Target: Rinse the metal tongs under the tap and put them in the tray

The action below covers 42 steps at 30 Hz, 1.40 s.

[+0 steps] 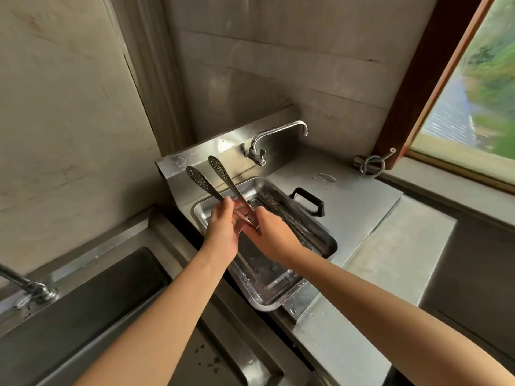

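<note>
Cut off at the left edge: second tap [25,285] over a dark sink [92,299], left of the tray [267,299]. Steel bench [348,207], tiled wall. Above the tray, left hand [223,232] and right hand [271,232], fingers closed on metal tongs [220,176], perforated ends up. More utensils in the tray, blurred. Wall tap [278,135] behind; window [473,93] right.

Head cam, looks fwd/down, close on hands [245,229]

Shiny perforated metal tongs [214,176], glossy wet steel tray [259,299], brushed steel counter [362,213], possibly wooden window frame [434,79]
</note>
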Available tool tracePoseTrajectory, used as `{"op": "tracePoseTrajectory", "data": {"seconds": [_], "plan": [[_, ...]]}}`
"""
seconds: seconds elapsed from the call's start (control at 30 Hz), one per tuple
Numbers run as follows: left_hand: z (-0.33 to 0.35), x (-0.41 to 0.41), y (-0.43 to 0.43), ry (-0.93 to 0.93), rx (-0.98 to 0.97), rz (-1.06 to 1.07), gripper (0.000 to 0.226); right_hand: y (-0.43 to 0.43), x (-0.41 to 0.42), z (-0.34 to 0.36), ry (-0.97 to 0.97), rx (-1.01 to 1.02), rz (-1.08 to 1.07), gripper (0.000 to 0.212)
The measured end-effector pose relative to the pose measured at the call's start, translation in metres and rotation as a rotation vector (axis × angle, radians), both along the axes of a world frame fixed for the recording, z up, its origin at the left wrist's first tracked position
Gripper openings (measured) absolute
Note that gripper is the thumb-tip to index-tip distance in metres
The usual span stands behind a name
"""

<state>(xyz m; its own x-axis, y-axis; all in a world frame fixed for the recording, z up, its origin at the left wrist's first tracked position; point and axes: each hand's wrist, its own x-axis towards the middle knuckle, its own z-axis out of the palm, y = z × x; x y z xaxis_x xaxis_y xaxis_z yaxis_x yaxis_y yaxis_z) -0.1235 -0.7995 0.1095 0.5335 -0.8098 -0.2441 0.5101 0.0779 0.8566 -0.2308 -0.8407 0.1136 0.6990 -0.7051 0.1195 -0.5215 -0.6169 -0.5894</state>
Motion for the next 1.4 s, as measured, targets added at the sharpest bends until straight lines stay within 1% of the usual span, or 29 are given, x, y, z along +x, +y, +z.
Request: {"op": "tracePoseTrajectory", "data": {"seconds": [0.13, 0.23, 0.3, 0.33, 0.4, 0.47, 0.5, 0.53, 0.63, 0.73, 0.9, 1.1, 1.13, 1.2, 1.23, 1.3, 1.4], "plan": [[0.006, 0.0, -0.001, -0.116, 0.039, 0.008, 0.03, -0.005, -0.001, 0.005, -0.091, 0.037, -0.023, 0.027], [0.003, 0.008, 0.0, -0.41, 0.167, 0.024, 0.025, -0.008, -0.004, -0.006, -0.107, 0.083, -0.084, 0.025], [-0.01, 0.018, 0.008, -0.629, 0.324, 0.092, 0.025, -0.011, -0.007, -0.019, -0.057, 0.146, -0.172, 0.026], [-0.019, 0.024, 0.013, -0.709, 0.432, 0.135, 0.025, -0.012, -0.009, -0.026, -0.012, 0.173, -0.206, 0.027], [-0.035, 0.034, 0.024, -0.786, 0.648, 0.178, 0.027, -0.011, -0.014, -0.042, 0.078, 0.207, -0.225, 0.026], [-0.048, 0.035, 0.032, -0.776, 0.828, 0.115, 0.038, -0.007, -0.015, -0.057, 0.145, 0.229, -0.209, 0.026], [-0.053, 0.034, 0.035, -0.755, 0.872, 0.055, 0.046, -0.005, -0.015, -0.064, 0.173, 0.233, -0.199, 0.026], [-0.056, 0.031, 0.036, -0.721, 0.876, -0.004, 0.049, -0.002, -0.014, -0.07, 0.199, 0.232, -0.188, 0.025], [-0.058, 0.021, 0.039, -0.6, 0.785, -0.064, 0.049, 0.005, -0.009, -0.083, 0.254, 0.206, -0.147, 0.023], [-0.064, 0.021, 0.041, -0.581, 0.766, -0.03, 0.048, 0.007, -0.005, -0.092, 0.268, 0.215, -0.142, 0.028], [-0.073, 0.02, 0.041, -0.591, 0.749, -0.075, 0.022, 0.009, 0.0, -0.103, 0.311, 0.129, -0.182, 0.035], [-0.071, 0.02, 0.047, -0.559, 0.715, -0.084, 0.008, 0.014, 0.005, -0.11, 0.346, 0.079, -0.201, 0.033], [-0.068, 0.019, 0.05, -0.548, 0.71, -0.072, 0.012, 0.014, 0.005, -0.109, 0.35, 0.07, -0.203, 0.032], [-0.064, 0.019, 0.057, -0.531, 0.701, -0.063, 0.031, 0.015, 0.005, -0.108, 0.366, 0.052, -0.205, 0.03], [-0.064, 0.02, 0.061, -0.531, 0.699, -0.064, 0.035, 0.015, 0.004, -0.108, 0.379, 0.036, -0.2, 0.03], [-0.06, 0.023, 0.072, -0.553, 0.705, -0.061, 0.029, 0.016, 0.003, -0.109, 0.425, -0.007, -0.174, 0.032], [-0.052, 0.03, 0.094, -0.628, 0.759, -0.052, 0.024, 0.02, 0.003, -0.103, 0.498, -0.051, -0.157, 0.045]]}}
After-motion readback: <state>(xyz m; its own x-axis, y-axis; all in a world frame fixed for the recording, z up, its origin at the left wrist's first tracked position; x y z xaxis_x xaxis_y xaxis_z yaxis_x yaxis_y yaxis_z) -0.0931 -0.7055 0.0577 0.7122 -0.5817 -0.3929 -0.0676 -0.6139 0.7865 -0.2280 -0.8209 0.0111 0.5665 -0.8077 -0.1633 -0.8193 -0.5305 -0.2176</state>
